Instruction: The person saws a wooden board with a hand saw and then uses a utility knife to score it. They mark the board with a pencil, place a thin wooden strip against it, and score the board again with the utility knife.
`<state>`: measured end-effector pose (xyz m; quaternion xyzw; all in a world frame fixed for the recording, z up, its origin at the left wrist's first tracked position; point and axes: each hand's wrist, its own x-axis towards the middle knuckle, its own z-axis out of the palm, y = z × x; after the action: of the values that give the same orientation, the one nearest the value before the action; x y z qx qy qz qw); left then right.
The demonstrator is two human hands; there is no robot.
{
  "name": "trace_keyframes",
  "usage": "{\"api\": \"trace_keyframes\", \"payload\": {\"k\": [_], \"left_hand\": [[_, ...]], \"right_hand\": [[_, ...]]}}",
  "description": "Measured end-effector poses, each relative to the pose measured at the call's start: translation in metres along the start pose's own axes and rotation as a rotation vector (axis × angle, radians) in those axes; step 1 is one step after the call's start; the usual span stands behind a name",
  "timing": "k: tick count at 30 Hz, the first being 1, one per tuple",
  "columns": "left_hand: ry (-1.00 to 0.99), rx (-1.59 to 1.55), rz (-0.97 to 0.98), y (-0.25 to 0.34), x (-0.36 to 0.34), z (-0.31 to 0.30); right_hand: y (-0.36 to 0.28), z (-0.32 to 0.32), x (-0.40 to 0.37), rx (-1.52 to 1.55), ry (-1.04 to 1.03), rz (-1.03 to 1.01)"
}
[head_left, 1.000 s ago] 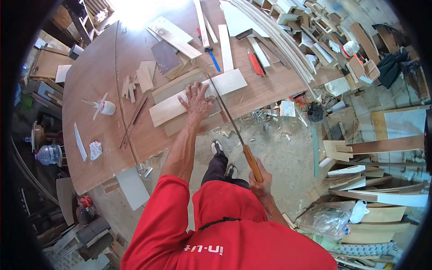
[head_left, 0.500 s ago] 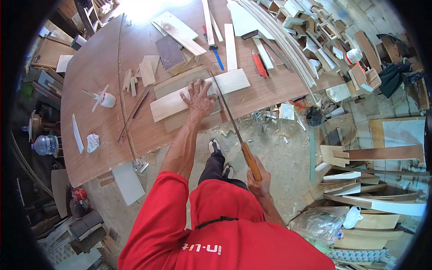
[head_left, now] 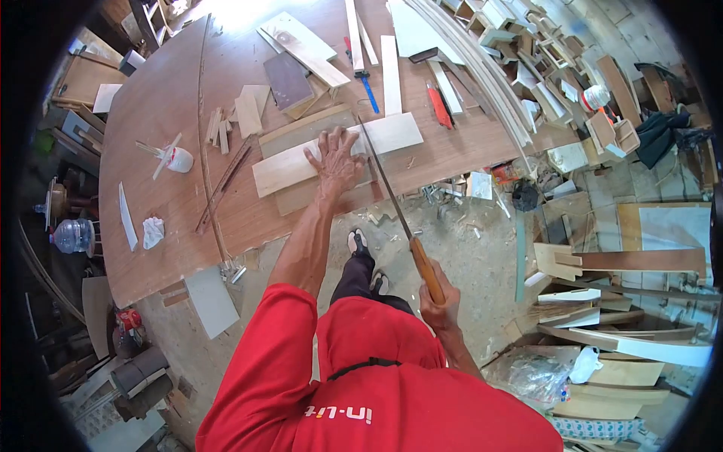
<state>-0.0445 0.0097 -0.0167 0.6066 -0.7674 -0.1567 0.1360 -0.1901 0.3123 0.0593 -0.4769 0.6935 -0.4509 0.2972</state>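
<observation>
A pale wooden board [head_left: 286,172] lies across other boards near the front edge of the brown table [head_left: 166,233]. My left hand [head_left: 336,157] presses on the board from above, its fingers spread. To its right, a long saw blade [head_left: 389,187] crosses the same board, its far tip beyond the board's back edge. The saw's wooden handle [head_left: 427,271] is wrapped by the closed fingers of my right hand [head_left: 440,301], out past the table's front edge. A white wooden strip [head_left: 391,75] touches the board's back edge.
A white cup with sticks [head_left: 179,160] stands on the table's left part. A red tool [head_left: 438,107] and a blue-handled tool [head_left: 367,92] lie behind the board. Long strips [head_left: 482,83] line the table's right side. Wood pieces [head_left: 565,264] crowd the floor at right.
The saw and my right hand have shifted slightly down and to the right. My left hand stays on the board. The whole view has shifted a little.
</observation>
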Motion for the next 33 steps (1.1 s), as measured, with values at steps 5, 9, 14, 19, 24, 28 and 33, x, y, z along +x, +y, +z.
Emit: {"api": "trace_keyframes", "payload": {"k": [5, 9, 14, 19, 24, 28, 33], "left_hand": [[-0.024, -0.031, -0.016, 0.005, 0.001, -0.006], [0.023, -0.026, -0.011, 0.004, 0.0, 0.001], [0.024, -0.012, 0.023, -0.001, 0.0, 0.002], [0.013, -0.005, 0.002, 0.003, -0.002, -0.001], [-0.038, -0.008, -0.017, 0.003, -0.005, -0.004], [-0.003, -0.001, 0.001, 0.004, -0.001, -0.003], [0.034, -0.02, -0.004, 0.003, 0.003, 0.0]], "right_hand": [[0.006, 0.018, 0.023, 0.072, -0.067, 0.189], [0.01, 0.005, -0.016, -0.068, 0.018, 0.007], [0.001, 0.009, 0.007, 0.065, -0.024, 0.088], [0.002, 0.011, 0.016, 0.118, -0.072, 0.2], [0.021, 0.006, -0.026, 0.084, 0.042, 0.03], [0.016, 0.025, 0.023, 0.103, -0.004, 0.14], [-0.003, -0.003, -0.014, 0.122, -0.007, 0.108]]}}
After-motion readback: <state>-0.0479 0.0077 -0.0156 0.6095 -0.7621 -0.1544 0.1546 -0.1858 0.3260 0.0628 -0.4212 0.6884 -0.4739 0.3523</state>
